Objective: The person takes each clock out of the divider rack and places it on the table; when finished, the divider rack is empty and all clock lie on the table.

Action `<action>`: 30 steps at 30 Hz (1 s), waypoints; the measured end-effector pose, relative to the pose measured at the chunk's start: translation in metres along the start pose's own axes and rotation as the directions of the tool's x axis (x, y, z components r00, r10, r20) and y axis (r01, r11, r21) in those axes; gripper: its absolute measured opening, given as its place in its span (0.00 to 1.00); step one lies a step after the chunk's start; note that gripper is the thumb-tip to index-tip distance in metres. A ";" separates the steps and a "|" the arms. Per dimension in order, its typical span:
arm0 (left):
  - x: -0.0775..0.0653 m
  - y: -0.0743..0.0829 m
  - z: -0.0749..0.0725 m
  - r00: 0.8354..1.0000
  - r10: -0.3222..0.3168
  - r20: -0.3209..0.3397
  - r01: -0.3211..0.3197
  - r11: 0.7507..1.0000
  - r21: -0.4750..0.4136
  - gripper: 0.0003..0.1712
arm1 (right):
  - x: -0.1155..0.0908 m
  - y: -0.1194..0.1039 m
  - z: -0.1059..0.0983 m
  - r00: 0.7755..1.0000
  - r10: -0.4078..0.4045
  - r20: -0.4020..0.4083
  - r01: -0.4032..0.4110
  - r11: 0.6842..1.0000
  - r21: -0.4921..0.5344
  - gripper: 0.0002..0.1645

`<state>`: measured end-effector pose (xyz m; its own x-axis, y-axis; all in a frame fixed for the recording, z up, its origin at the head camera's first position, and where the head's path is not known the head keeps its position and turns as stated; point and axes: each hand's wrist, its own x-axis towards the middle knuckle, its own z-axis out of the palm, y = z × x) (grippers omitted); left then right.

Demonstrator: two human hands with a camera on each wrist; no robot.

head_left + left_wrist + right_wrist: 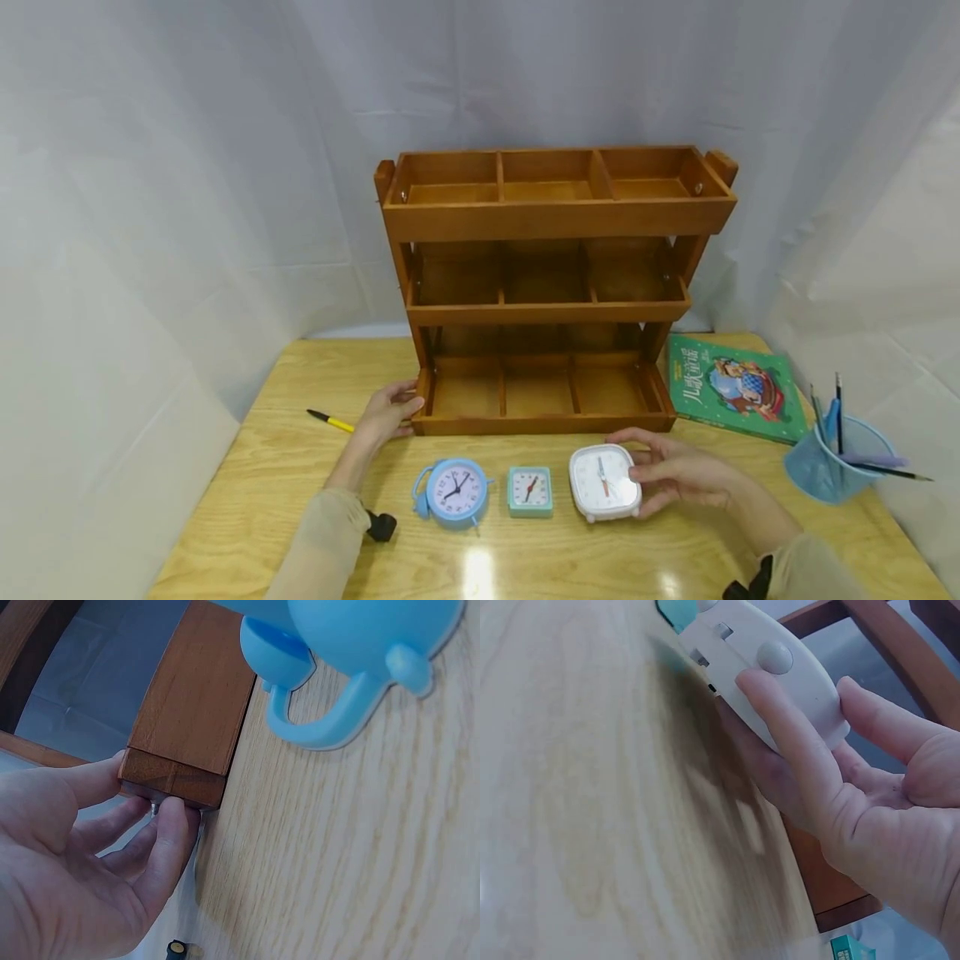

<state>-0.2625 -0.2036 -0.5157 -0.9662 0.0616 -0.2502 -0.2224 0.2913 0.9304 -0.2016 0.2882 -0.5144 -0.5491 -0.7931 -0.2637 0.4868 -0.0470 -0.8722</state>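
Note:
In the head view, a three-tier brown wooden shelf [543, 427] with divided compartments stands at the back of the table. My left hand [387, 414] holds the left end of its lowest tier; the left wrist view shows the fingertips against the shelf's end [176, 776]. At the front right, my right hand [686, 471] grips a white alarm clock [600, 483] by its right side, thumb and fingers around its edge. In the right wrist view the clock [810, 694] appears tilted, slightly off the table. A blue alarm clock [456, 492] and a small mint-green clock [529, 490] stand left of it.
A green picture book [735, 392] lies right of the shelf. Beside it stands a blue mesh pen cup [817, 471] with pens and pencils. A yellow and black pen [330, 420] lies left of the shelf. White curtains [187, 208] surround the table.

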 end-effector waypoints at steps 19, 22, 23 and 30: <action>0.000 -0.002 -0.001 1.000 0.001 -0.012 -0.001 1.000 -0.001 0.32 | -0.004 -0.011 0.018 0.959 -0.023 -0.281 -0.134 0.839 -0.527 0.39; 0.000 -0.002 -0.001 1.000 0.000 -0.013 0.000 1.000 -0.001 0.31 | -0.003 -0.014 0.025 0.944 -0.014 -0.329 -0.184 0.804 -0.565 0.38; 0.001 -0.002 -0.001 1.000 0.000 -0.014 0.000 1.000 0.000 0.31 | -0.003 -0.016 0.027 0.938 -0.012 -0.345 -0.200 0.796 -0.572 0.37; 0.002 0.000 0.001 1.000 0.007 -0.023 -0.007 1.000 0.003 0.31 | -0.009 -0.028 0.030 0.904 -0.053 -0.425 -0.256 0.729 -0.635 0.33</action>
